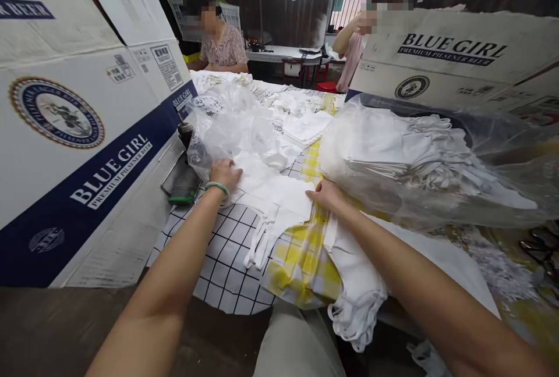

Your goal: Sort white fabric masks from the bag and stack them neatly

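A white fabric piece with narrow straps [286, 194] lies spread on the table in front of me, its straps hanging toward my lap. My left hand [226, 173], with a pale green bangle at the wrist, rests on its left side, thumb apart from the fingers. At the right edge, my right hand [327, 194] pinches the fabric between thumb and fingers. Under my right forearm, a stack of similar white pieces [349, 255] hangs over the table edge, loops dangling. A clear plastic bag [231, 115] sits just beyond my left hand.
Printed cardboard boxes stand at left [109, 191] and at right [437, 57]. An open plastic bag of stacked white pieces [393, 144] lies to the right. Yellow checked cloth [301, 255] covers part of the table. Scissors [541, 252] lie far right. Two people sit across.
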{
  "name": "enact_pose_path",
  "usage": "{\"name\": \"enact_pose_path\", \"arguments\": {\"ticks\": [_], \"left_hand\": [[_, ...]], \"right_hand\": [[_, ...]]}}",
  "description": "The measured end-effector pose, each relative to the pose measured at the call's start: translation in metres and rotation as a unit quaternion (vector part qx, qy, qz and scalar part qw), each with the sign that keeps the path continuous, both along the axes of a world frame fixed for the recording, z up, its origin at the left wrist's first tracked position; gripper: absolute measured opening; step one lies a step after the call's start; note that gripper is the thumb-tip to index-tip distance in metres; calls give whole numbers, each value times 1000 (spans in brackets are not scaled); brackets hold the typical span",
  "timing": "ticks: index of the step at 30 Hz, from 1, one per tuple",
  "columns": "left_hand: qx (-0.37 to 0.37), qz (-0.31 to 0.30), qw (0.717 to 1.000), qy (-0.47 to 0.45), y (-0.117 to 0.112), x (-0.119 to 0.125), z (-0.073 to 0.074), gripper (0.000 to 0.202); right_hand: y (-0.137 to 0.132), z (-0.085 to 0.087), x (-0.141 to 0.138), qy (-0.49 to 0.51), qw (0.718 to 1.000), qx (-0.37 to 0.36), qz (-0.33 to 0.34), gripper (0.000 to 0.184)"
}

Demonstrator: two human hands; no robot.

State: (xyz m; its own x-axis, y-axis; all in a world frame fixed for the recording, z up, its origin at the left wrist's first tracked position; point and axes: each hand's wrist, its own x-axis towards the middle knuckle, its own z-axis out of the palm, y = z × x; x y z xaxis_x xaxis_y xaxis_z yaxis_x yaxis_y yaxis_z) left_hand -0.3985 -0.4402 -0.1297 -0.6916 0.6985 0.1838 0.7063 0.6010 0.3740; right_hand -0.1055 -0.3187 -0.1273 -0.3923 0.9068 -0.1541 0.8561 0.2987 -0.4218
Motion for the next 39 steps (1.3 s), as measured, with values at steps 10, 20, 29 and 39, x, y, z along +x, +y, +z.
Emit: {"name": "enact_pose_path", "arguments": {"ticks": [10, 20, 29, 39], "left_hand": [[2, 40, 998, -57, 32, -13, -2, 25], [22, -30, 997, 70, 26, 8, 2, 19], [159, -57, 981, 95, 21, -5, 12, 31], [194, -69, 972, -115, 15, -4, 19, 24]], "right_hand": [[2, -3, -6, 74, 997, 13, -16, 28], [3, -4, -6, 70, 997, 11, -2, 23], [3, -2, -6, 68, 990, 100, 66, 3], [6, -6, -4, 99, 989, 31, 101, 11]]}}
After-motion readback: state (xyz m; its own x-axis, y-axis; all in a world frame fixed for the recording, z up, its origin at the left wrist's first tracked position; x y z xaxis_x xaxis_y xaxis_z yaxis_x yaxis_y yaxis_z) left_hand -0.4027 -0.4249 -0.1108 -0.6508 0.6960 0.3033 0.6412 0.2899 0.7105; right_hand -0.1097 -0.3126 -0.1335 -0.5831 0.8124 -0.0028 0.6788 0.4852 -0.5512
